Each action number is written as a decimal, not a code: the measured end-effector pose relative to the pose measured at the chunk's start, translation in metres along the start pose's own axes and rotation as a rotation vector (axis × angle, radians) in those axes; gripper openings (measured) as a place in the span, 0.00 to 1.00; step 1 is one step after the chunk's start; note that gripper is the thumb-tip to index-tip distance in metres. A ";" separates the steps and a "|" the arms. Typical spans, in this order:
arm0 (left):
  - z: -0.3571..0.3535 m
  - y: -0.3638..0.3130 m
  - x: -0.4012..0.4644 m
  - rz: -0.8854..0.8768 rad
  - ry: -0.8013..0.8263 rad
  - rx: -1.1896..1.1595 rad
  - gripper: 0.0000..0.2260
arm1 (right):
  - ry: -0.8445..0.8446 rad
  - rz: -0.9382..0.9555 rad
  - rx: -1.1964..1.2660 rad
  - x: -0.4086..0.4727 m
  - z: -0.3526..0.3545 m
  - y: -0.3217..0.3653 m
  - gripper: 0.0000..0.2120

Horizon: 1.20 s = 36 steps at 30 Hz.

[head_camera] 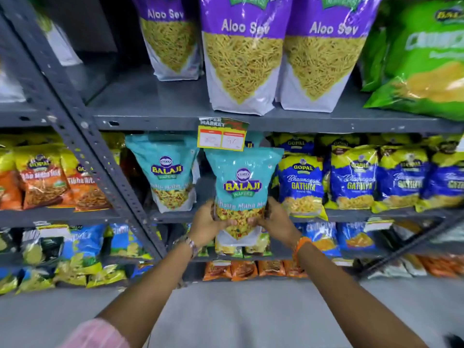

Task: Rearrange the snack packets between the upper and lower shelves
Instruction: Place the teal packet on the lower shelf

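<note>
Though blurred, teal packet [242,187] beside price tag [222,136].

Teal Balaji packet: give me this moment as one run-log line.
left hand: gripping packet | right hand: gripping packet | teal Balaji packet: upright, held before middle shelf | not yet placed

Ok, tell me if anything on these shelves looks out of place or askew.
The green packet on the upper shelf leans over on its side, while the purple Aloo Sev packets beside it stand upright. The price tag clipped to that shelf's edge hangs slightly crooked. The teal Balaji packet is simply held in both hands.
</note>
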<state>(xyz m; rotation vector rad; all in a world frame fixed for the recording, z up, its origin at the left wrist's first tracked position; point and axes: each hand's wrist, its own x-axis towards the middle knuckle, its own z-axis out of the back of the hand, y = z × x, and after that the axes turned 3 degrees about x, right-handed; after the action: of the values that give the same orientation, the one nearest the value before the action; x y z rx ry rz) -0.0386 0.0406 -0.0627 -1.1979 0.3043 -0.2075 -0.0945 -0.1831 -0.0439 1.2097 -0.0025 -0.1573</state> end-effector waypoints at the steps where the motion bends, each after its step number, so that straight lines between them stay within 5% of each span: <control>1: -0.001 -0.008 0.009 -0.002 -0.015 0.031 0.26 | -0.006 -0.004 -0.010 0.013 0.005 0.002 0.32; 13: -0.013 -0.031 0.075 -0.031 -0.209 0.166 0.32 | -0.063 -0.023 0.094 0.091 0.016 0.007 0.33; 36: -0.014 -0.006 0.091 0.068 -0.189 0.109 0.35 | -0.080 -0.046 0.056 0.112 0.000 -0.020 0.34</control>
<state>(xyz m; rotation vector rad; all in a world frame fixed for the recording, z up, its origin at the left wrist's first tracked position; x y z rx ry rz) 0.0427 -0.0026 -0.0733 -1.0881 0.1658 -0.0503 0.0142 -0.2042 -0.0717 1.2595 -0.0492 -0.2473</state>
